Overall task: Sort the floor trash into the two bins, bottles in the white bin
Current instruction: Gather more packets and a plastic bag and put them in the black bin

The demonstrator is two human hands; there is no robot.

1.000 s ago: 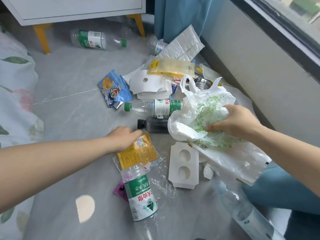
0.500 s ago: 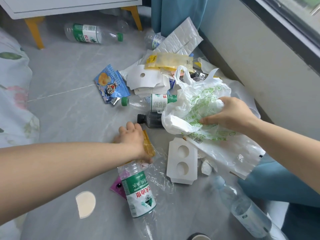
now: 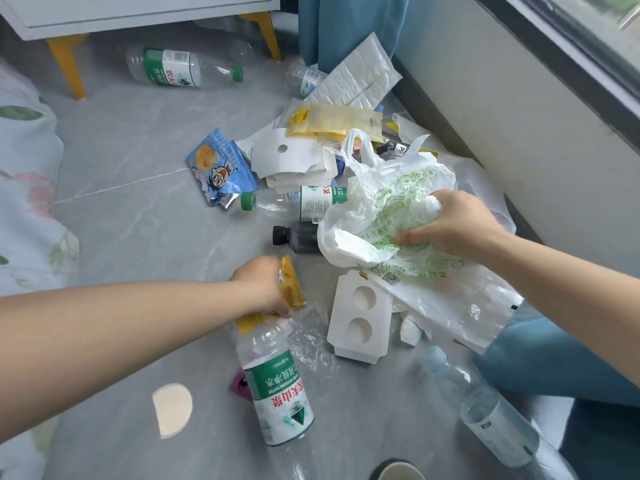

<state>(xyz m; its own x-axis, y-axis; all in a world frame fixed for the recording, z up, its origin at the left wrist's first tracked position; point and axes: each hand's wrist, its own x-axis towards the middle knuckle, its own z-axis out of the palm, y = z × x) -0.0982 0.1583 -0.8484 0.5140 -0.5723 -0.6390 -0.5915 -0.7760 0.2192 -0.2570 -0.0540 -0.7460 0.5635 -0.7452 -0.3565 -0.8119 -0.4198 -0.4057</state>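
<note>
Floor (image 3: 138,237); wrapper (image 3: 292,289) now in left hand (image 3: 263,289)

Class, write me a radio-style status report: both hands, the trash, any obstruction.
Left hand grips yellow wrapper. Right hand clutches white plastic bag. Nearest green-label bottle lies beside wrapper, unsorted; bins not in view.

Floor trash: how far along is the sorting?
Early, it seems. No bin is in view, so nothing looks done. In hand: the left hand grips a yellow wrapper, the right hand a white plastic bag. Left: several bottles, such as the dark bottle and the bottle by the cabinet, plus a cardboard tray.
</note>
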